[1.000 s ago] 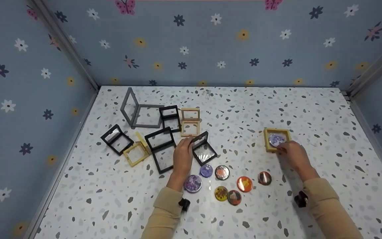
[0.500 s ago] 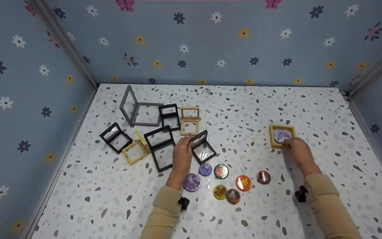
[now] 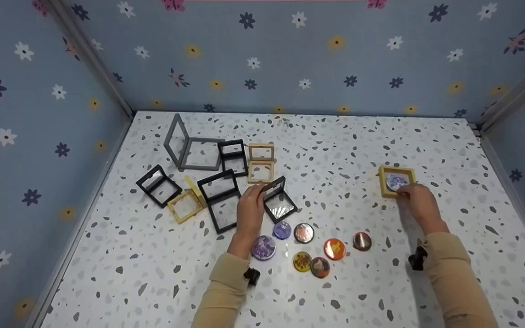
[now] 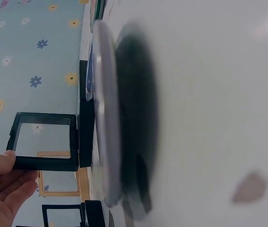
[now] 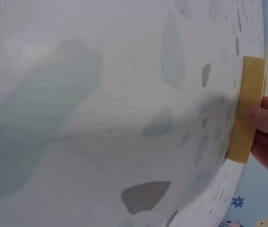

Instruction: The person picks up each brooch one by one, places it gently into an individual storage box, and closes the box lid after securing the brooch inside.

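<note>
My left hand [image 3: 250, 209] pinches the raised lid of a small black hinged display frame [image 3: 280, 204], whose clear-windowed base lies on the table. In the left wrist view, thumb and fingers hold a corner of this black lid [image 4: 44, 164]. Over on the right, my right hand [image 3: 422, 205] grips the near edge of a yellow frame [image 3: 383, 183]. A purple-and-white round badge [image 3: 395, 181] sits within its rim. The right wrist view shows thumb and fingers at the yellow side wall [image 5: 247, 113].
Left of my left hand stand open frames: large grey [image 3: 181, 166], wooden [image 3: 261, 160], yellow [image 3: 178, 217] and several black ones [image 3: 214, 217]. Nearer lie several round badges, including purple [image 3: 263, 248], orange [image 3: 335, 249] and yellow [image 3: 302, 262]. Flowered walls [image 3: 290, 98] border the speckled table [image 3: 326, 150].
My right hand has slid the yellow frame, with the badge in it, to the right and farther back. My left hand has kept its hold on the black lid.
</note>
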A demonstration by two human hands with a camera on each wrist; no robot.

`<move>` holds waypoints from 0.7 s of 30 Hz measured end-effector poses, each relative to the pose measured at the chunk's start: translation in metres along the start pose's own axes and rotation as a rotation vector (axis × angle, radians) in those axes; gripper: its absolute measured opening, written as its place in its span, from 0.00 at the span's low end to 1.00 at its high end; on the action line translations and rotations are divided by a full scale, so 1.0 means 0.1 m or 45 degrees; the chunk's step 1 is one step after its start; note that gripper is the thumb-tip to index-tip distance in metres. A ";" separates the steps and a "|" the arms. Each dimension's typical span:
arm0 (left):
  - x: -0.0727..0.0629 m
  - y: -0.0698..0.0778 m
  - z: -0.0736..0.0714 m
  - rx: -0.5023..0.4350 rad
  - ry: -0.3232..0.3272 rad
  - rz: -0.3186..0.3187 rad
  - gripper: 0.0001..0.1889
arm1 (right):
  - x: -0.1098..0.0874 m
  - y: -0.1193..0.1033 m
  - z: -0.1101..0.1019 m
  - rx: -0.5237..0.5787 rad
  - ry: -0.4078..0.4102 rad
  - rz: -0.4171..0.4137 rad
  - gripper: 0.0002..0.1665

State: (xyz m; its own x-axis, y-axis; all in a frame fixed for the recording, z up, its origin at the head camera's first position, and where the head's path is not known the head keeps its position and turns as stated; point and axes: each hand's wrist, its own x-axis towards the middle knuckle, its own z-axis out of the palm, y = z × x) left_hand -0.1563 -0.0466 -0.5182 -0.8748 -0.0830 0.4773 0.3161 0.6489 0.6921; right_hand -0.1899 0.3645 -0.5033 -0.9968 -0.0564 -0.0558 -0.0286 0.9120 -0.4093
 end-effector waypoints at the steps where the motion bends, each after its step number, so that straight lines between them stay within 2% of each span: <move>1: 0.00 0.00 0.00 0.000 -0.002 -0.003 0.10 | 0.00 0.01 0.00 -0.009 0.005 -0.010 0.11; 12: -0.01 0.00 -0.01 0.004 -0.011 -0.005 0.10 | 0.00 0.05 0.02 -0.066 0.027 -0.017 0.12; 21: -0.02 0.00 0.00 -0.015 -0.027 -0.020 0.09 | -0.09 -0.05 0.04 -0.045 0.138 -0.078 0.16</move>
State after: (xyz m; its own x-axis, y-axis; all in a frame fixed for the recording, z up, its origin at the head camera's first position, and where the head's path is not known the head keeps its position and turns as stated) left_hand -0.1550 -0.0463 -0.5195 -0.8872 -0.0769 0.4550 0.3066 0.6385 0.7059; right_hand -0.1801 0.3592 -0.5040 -0.9952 -0.0698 0.0679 -0.0904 0.9219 -0.3766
